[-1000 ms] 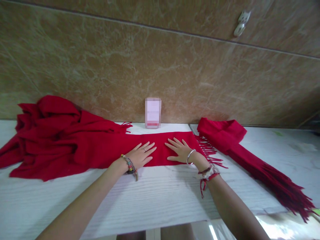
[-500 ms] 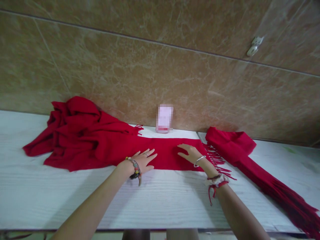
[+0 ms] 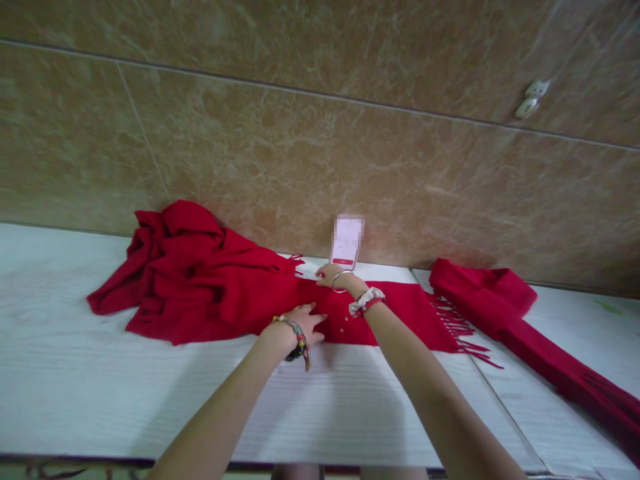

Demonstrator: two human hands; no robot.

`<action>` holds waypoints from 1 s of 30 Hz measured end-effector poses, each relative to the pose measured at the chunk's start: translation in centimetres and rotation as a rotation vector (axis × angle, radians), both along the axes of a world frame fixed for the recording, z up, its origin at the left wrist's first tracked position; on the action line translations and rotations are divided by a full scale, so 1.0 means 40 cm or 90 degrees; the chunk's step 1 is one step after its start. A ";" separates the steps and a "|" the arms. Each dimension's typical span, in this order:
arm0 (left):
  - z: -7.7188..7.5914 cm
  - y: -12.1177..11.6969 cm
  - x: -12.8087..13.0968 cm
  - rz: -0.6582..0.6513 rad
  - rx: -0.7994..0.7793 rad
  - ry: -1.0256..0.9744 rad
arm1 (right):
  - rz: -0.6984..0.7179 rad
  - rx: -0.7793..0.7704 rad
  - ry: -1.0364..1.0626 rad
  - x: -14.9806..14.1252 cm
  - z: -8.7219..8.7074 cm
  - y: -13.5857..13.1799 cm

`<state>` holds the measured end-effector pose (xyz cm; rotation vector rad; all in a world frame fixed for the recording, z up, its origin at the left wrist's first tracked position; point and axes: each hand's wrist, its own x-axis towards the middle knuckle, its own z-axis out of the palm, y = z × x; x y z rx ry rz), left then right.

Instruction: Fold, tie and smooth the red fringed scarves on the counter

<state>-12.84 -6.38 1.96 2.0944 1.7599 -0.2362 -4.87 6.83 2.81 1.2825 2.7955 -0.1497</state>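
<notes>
A red fringed scarf point(image 3: 400, 320) lies across the white tabletop, flat in the middle and bunched into a loose heap at the left. My left hand point(image 3: 306, 325) rests on the flat stretch with its fingers spread. Near the scarf's far edge, my right hand point(image 3: 332, 275) reaches leftward, its fingers slightly bent and apart, with nothing visible in it. Just behind that hand a phone point(image 3: 345, 248) leans upright against the wall. Several small pale spots show on the cloth between my arms.
Another red fringed scarf point(image 3: 505, 303), folded into a band, lies at the right and runs toward the near right corner. A tiled wall point(image 3: 280, 153) bounds the white tabletop point(image 3: 80, 393) at the back. A small white fixture point(image 3: 533, 100) is on the wall.
My right hand has moved left from the scarf's fringed end to its far edge before the phone. My left hand stays on the cloth. The view has shifted slightly.
</notes>
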 end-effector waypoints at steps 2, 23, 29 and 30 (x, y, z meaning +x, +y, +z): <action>0.003 0.002 -0.002 0.003 0.004 -0.001 | -0.003 -0.009 -0.002 -0.001 -0.017 0.007; -0.001 0.010 -0.010 0.012 -0.007 0.045 | 0.031 -0.053 0.165 0.021 -0.004 0.011; 0.006 0.007 -0.004 0.044 -0.023 0.047 | 0.052 -0.106 0.271 0.021 -0.010 0.019; 0.007 0.006 -0.004 0.052 -0.029 0.046 | 0.040 -0.100 0.291 0.018 -0.012 0.019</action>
